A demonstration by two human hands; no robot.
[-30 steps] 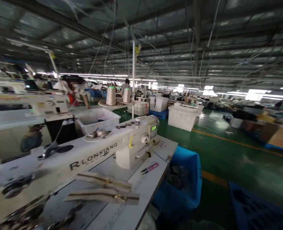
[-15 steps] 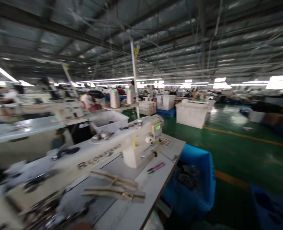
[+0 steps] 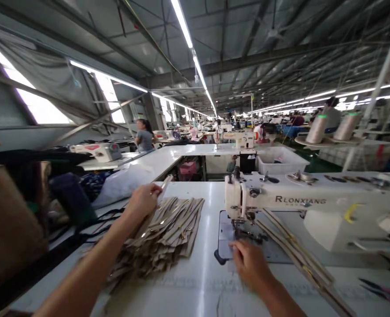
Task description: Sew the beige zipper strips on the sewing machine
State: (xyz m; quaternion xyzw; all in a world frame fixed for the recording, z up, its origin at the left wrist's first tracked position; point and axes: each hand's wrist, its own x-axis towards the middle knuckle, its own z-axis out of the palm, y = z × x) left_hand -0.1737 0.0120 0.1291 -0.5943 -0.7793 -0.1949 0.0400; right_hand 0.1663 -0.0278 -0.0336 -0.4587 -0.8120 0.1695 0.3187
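Observation:
My left hand (image 3: 144, 200) is closed around a beige zipper strip (image 3: 166, 181), whose pale end sticks out past the fingers. Below and beside it lies a heap of beige zipper strips (image 3: 178, 224) with shiny metal pulls. My right hand (image 3: 249, 262) rests in front of the sewing machine (image 3: 281, 196), fingers bent together at the edge of the needle plate (image 3: 226, 237). What sits between those fingertips, if anything, is too small to make out. Two long zippers (image 3: 300, 259) lie under the machine's arm, right of my right hand.
Thread snips (image 3: 381, 290) with pink handles lie at the right edge. Thread cones (image 3: 317, 128) stand behind the machine. Dark straps (image 3: 105, 215) and a white bag (image 3: 125, 185) are on the left. A white bin (image 3: 282, 160) and another person (image 3: 145, 136) are farther back.
My view has swung left from the machine's right end to its needle end. Both hands and the zipper heap now show clearly. The blue bin has left the view.

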